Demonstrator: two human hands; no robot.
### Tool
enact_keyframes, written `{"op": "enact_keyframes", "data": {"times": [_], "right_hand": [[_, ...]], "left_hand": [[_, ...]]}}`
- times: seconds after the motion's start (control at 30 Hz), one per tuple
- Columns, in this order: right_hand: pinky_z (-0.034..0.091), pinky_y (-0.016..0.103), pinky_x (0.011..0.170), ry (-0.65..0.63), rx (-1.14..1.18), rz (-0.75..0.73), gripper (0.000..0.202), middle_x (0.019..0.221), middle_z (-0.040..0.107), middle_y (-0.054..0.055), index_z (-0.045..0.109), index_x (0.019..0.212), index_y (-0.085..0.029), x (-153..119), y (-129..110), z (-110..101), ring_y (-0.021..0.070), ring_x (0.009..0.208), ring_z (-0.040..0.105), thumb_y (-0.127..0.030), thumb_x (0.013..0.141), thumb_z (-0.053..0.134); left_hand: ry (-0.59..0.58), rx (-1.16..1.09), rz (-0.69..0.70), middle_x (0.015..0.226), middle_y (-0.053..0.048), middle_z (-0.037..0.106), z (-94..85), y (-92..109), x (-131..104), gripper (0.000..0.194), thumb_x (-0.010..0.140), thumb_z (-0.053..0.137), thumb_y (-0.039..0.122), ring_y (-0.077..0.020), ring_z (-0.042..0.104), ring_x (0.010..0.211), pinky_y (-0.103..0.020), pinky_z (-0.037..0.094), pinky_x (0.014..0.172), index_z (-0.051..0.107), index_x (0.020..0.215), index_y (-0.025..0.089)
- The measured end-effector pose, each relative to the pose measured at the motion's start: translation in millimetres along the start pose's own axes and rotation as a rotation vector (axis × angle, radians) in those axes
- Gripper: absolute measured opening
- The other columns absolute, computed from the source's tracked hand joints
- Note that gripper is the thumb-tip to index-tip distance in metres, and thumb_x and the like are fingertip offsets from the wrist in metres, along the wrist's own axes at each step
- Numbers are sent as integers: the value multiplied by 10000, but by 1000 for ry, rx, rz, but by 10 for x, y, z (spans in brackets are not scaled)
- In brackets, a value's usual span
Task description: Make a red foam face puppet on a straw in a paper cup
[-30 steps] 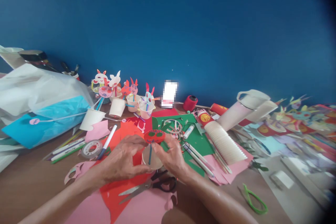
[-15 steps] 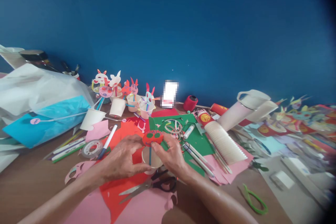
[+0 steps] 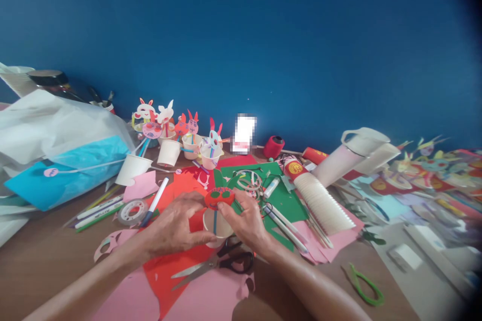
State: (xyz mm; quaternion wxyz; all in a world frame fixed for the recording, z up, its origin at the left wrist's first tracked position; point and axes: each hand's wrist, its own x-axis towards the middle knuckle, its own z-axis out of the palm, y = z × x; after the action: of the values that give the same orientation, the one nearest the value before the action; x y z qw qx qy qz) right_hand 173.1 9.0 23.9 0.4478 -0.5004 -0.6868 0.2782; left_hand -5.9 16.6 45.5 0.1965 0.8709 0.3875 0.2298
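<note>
Cup | left fingers clasping its side | right fingers, thumb foremost, holding red cutout above it

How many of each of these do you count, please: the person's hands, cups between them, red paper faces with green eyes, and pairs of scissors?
Hands: 2 (left hand, right hand)
Cup between them: 1
Red paper face with green eyes: 1
Pair of scissors: 1
Total: 5
</note>
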Motion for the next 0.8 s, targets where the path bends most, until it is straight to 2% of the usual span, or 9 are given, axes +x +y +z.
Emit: {"op": "enact_keyframes", "data": {"times": [0.37, 0.5, 0.67, 0.8], "right_hand": [[425, 272, 705, -7, 89, 13, 151, 792, 632, 22, 620, 880, -173, 15, -7, -34, 150, 733, 541, -237, 765, 547], [431, 261, 690, -7, 125, 23, 139, 770, 610, 21, 600, 873, -168, 62, -44, -106, 142, 721, 543, -245, 784, 525], [442, 251, 685, 17, 152, 65, 160, 795, 609, 25, 586, 912, -170, 108, -57, -170, 141, 741, 560, -239, 785, 517], [439, 254, 700, 38, 139, 67, 160, 829, 622, 30, 593, 908, -174, 124, -26, -192, 147, 780, 565, -224, 777, 515]], "left_hand": [[-10, -78, -40, 1110, -84, 607, -13, -23, -6, 499, 693, 610, 468, -256, 565, 990, -376, 453, 827, 549, 1125, 226], [-5, -82, -71, 1082, -75, 623, -28, -18, -4, 485, 672, 624, 464, -274, 564, 997, -390, 460, 832, 571, 1099, 240], [9, -85, -174, 1041, -79, 639, -48, -5, -15, 496, 644, 625, 507, -272, 592, 946, -379, 492, 790, 596, 1046, 218], [4, -33, -169, 1051, -99, 633, -46, -41, -28, 507, 651, 611, 525, -268, 593, 953, -372, 497, 796, 600, 1036, 196]]}}
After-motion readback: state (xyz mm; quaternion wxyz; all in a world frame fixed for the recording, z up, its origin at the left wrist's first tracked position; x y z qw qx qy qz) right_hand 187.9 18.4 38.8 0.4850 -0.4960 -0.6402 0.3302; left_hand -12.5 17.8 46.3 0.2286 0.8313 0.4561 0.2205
